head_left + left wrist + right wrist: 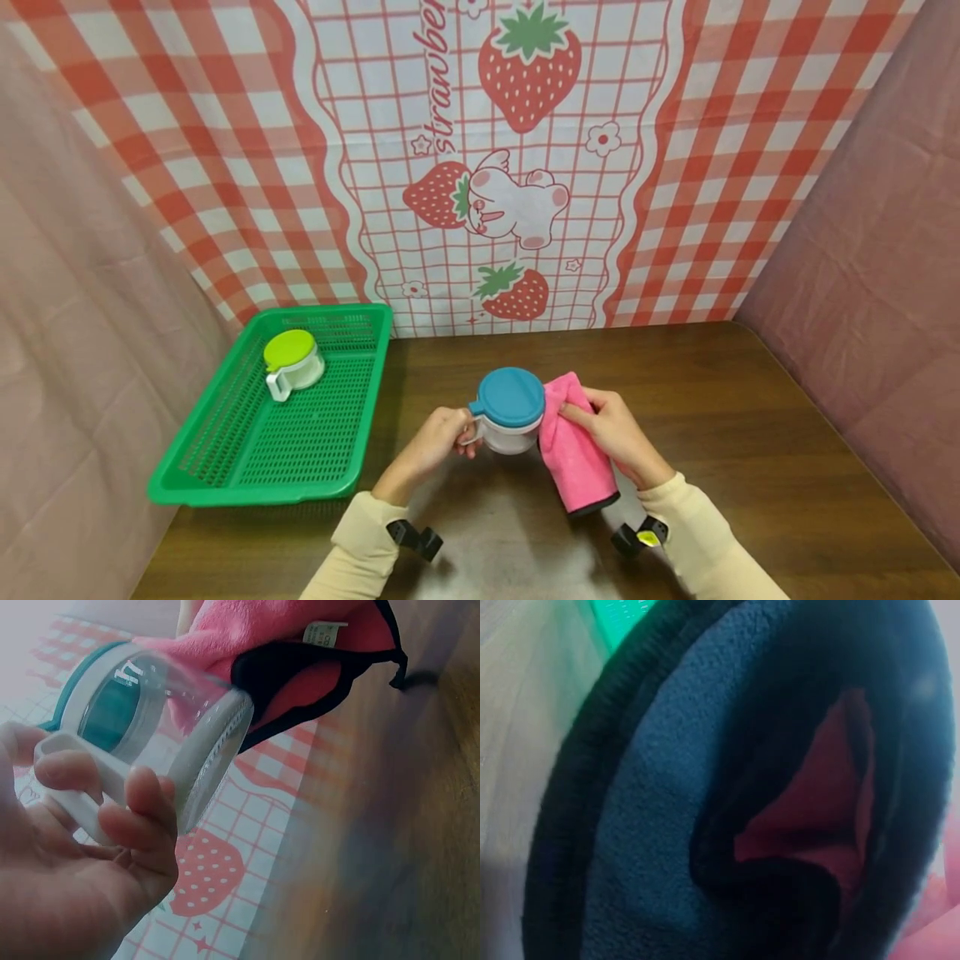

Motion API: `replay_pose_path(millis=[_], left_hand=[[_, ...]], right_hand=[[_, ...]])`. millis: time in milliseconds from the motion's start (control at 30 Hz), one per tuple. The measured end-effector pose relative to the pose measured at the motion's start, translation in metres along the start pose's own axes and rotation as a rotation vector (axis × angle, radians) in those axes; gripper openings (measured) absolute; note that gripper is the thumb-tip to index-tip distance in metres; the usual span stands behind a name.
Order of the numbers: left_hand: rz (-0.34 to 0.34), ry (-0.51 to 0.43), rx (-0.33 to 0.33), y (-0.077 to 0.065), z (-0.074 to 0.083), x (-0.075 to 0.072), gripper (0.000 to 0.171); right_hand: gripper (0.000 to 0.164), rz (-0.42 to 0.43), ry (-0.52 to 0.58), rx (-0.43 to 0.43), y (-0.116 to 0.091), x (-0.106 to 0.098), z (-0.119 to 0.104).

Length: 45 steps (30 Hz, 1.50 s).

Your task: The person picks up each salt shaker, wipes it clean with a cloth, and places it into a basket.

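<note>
A clear jar [512, 437] with a blue lid [512, 397] and a white side handle is held up over the table. My left hand [442, 435] grips it by the handle; in the left wrist view the fingers [142, 814] curl through and around that handle [82, 776]. On the jar's right side, my right hand [617, 429] pinches a pink cloth [577, 458] with dark edging, which lies against the jar's wall. The folded cloth [652, 825] fills most of the right wrist view and hides nearly all of the right hand there.
A green plastic basket [360, 425] stands on the left of the brown wooden table [675, 367]. Inside it sits a similar clear jar with a yellow-green lid [289, 349]. Behind the table hangs a strawberry-patterned cloth [517, 192].
</note>
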<state>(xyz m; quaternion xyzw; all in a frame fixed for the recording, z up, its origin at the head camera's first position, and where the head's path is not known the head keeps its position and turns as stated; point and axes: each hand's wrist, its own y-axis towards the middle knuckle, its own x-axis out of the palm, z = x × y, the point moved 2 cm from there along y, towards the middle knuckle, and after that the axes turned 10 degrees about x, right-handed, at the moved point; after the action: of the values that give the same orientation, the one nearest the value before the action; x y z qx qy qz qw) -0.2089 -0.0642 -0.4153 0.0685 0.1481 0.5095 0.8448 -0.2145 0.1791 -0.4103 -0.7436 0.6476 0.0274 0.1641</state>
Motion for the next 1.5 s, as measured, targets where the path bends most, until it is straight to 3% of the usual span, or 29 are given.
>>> replay_pose_path(millis=[100,367,633,767,1267,1500], left_hand=[[-0.041,-0.013,0.031,0.0,-0.012,-0.004,0.035],[-0.157,-0.02,0.086,-0.004,-0.007,-0.007,0.034],[-0.256,-0.041,0.095,-0.007,-0.007,-0.008,0.028],[-0.312,-0.075,0.102,-0.009,-0.008,-0.007,0.031],[-0.358,-0.129,0.103,-0.005,-0.003,0.004,0.029],[-0.335,-0.138,0.097,-0.004,-0.004,0.006,0.031]], right_hand=[[0.032,-0.041,-0.013,-0.019,0.0,-0.002,0.0],[0.033,-0.103,-0.09,-0.052,-0.001,-0.01,-0.002],[0.012,-0.205,-0.179,-0.142,0.006,-0.011,-0.005],[0.01,-0.25,-0.22,-0.164,0.007,-0.013,-0.009],[0.008,-0.307,-0.289,-0.21,0.02,-0.012,-0.015],[0.01,-0.315,-0.254,-0.198,0.02,-0.011,-0.015]])
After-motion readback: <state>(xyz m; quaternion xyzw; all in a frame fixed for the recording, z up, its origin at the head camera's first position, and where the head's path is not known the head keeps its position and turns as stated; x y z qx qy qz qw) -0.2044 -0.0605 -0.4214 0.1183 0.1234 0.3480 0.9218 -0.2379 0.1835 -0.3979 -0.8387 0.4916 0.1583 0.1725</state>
